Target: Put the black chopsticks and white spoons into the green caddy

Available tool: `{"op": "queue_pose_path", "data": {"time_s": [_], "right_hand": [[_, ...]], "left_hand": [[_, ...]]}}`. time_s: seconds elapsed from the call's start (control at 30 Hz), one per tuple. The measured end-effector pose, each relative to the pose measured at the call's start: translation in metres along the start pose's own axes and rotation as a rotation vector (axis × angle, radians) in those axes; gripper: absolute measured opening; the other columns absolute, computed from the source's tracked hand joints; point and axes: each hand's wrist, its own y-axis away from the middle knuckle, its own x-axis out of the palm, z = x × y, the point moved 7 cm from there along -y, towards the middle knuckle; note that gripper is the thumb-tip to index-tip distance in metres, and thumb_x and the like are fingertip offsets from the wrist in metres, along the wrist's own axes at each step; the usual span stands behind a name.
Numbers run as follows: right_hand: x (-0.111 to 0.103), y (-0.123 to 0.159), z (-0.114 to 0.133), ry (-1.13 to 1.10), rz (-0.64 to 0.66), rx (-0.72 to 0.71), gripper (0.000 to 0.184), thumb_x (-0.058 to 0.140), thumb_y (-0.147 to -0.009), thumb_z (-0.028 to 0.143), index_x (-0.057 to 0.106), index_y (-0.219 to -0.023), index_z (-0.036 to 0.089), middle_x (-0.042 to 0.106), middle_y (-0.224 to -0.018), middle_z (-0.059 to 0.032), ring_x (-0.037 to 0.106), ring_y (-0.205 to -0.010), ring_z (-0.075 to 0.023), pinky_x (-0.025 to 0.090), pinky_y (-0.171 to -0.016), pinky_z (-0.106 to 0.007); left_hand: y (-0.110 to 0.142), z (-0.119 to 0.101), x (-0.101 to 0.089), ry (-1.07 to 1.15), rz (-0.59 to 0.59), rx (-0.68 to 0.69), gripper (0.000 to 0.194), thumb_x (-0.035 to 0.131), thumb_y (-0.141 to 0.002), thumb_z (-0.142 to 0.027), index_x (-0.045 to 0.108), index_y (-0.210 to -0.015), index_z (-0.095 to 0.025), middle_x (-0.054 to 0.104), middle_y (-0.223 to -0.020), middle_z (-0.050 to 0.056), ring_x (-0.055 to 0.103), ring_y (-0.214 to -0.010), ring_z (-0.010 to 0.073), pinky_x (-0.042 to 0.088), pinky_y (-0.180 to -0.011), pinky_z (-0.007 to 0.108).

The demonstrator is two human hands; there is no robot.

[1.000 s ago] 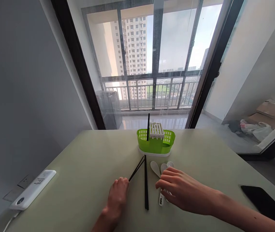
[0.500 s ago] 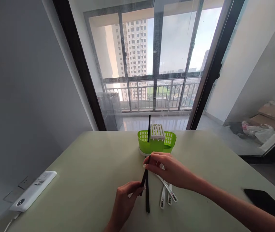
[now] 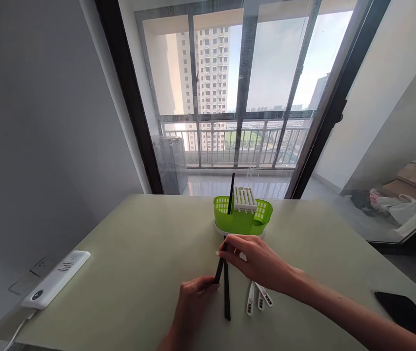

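Observation:
A pair of black chopsticks (image 3: 219,271) is held in the middle of the table, tilted, between both hands. My left hand (image 3: 196,296) pinches the lower end. Fingertips of my right hand (image 3: 253,257) close on the upper end. Just right of the held pair, more black chopsticks (image 3: 227,297) lie on the table. Several white spoons (image 3: 260,296) rest beneath and beside my right hand, only their handles showing. Behind the hands stands a green basket (image 3: 232,225) with a white slotted rack (image 3: 245,199) and black chopsticks (image 3: 231,192) upright in its left part.
A white power strip (image 3: 57,279) with a cable lies at the table's left edge. On the right edge lies a flat black object (image 3: 408,312), perhaps a phone. The pale table (image 3: 149,243) reaches to a glass door at the back.
My left hand has lifted the chopsticks that lay crossed on the table. My right hand has moved left from the spoons and grips their upper end. The view has shifted slightly.

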Motion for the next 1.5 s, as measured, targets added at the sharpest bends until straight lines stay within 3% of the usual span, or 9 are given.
{"op": "queue_pose_path", "data": {"time_s": [0.23,0.53,0.6,0.73,0.83,0.9,1.0,1.23,1.5], "right_hand": [[-0.01,-0.01,0.005,0.027,-0.031,0.068,0.024,0.052,-0.103,0.041,0.062,-0.09,0.023,0.068,-0.076,0.0001,0.06,-0.065,-0.0145,0.046,-0.063,-0.026],[-0.022,-0.022,0.013,0.043,0.017,0.033,0.026,0.053,-0.102,0.042,0.062,-0.087,0.024,0.069,-0.077,0.0005,0.061,-0.064,-0.0145,0.045,-0.06,-0.026],[-0.044,-0.03,0.009,0.008,-0.015,0.05,0.029,0.053,-0.102,0.046,0.063,-0.087,0.023,0.07,-0.076,-0.0001,0.063,-0.065,-0.0151,0.048,-0.06,-0.027],[-0.121,-0.057,-0.006,-0.09,-0.226,0.073,0.037,0.059,-0.095,0.059,0.062,-0.086,0.023,0.07,-0.073,-0.0025,0.064,-0.062,-0.0161,0.054,-0.059,-0.03],[-0.172,-0.078,-0.017,0.043,-0.378,0.05,0.038,0.062,-0.092,0.061,0.064,-0.088,0.023,0.072,-0.075,-0.0031,0.063,-0.06,-0.0156,0.053,-0.057,-0.03],[-0.187,-0.094,-0.028,0.141,-0.41,0.046,0.038,0.063,-0.092,0.06,0.065,-0.087,0.022,0.073,-0.076,-0.0031,0.064,-0.058,-0.0146,0.053,-0.058,-0.029],[-0.178,-0.117,-0.054,0.208,-0.34,0.04,0.034,0.06,-0.095,0.054,0.064,-0.086,0.021,0.074,-0.076,-0.0028,0.065,-0.058,-0.0145,0.052,-0.058,-0.028],[-0.113,-0.153,-0.134,0.144,-0.108,0.148,0.034,0.057,-0.096,0.049,0.066,-0.088,0.018,0.075,-0.075,-0.004,0.066,-0.057,-0.0131,0.052,-0.056,-0.026],[-0.088,-0.156,-0.171,0.159,-0.056,0.198,0.038,0.059,-0.093,0.054,0.069,-0.086,0.018,0.078,-0.079,-0.0008,0.07,-0.055,-0.0115,0.053,-0.072,-0.028]], "left_hand": [[0.005,0.003,0.002,0.032,0.032,-0.05,0.026,0.061,-0.091,-0.029,0.082,-0.105,-0.027,0.081,-0.102,0.001,0.076,-0.091,0.0224,0.061,-0.083,0.03],[0.005,0.005,0.0,0.028,0.002,-0.059,0.024,0.06,-0.088,-0.029,0.081,-0.099,-0.027,0.082,-0.095,0.001,0.076,-0.086,0.0221,0.063,-0.081,0.031],[0.006,0.011,-0.003,0.04,-0.047,-0.077,0.023,0.062,-0.087,-0.032,0.08,-0.1,-0.025,0.081,-0.097,0.002,0.077,-0.087,0.0224,0.064,-0.083,0.034],[0.005,0.018,-0.009,0.068,-0.147,-0.081,0.029,0.067,-0.086,-0.04,0.07,-0.109,-0.024,0.079,-0.108,0.003,0.076,-0.086,0.0202,0.065,-0.083,0.036],[0.004,0.02,-0.01,0.063,-0.15,-0.1,0.032,0.067,-0.086,-0.045,0.067,-0.11,-0.023,0.077,-0.104,0.004,0.076,-0.084,0.0194,0.065,-0.078,0.034],[0.003,0.02,-0.01,0.052,-0.142,-0.116,0.033,0.066,-0.087,-0.047,0.066,-0.108,-0.022,0.077,-0.1,0.005,0.075,-0.083,0.0198,0.064,-0.078,0.034],[0.003,0.02,-0.009,0.047,-0.119,-0.129,0.034,0.065,-0.088,-0.05,0.066,-0.105,-0.02,0.077,-0.092,0.006,0.074,-0.081,0.0206,0.062,-0.078,0.034],[0.006,0.023,-0.006,0.042,-0.092,-0.158,0.029,0.066,-0.089,-0.047,0.067,-0.097,-0.02,0.076,-0.083,0.004,0.073,-0.076,0.0198,0.058,-0.074,0.031],[0.007,0.02,-0.004,0.01,-0.058,-0.151,0.028,0.061,-0.093,-0.047,0.068,-0.094,-0.019,0.075,-0.088,0.005,0.071,-0.08,0.0194,0.056,-0.074,0.03]]}}
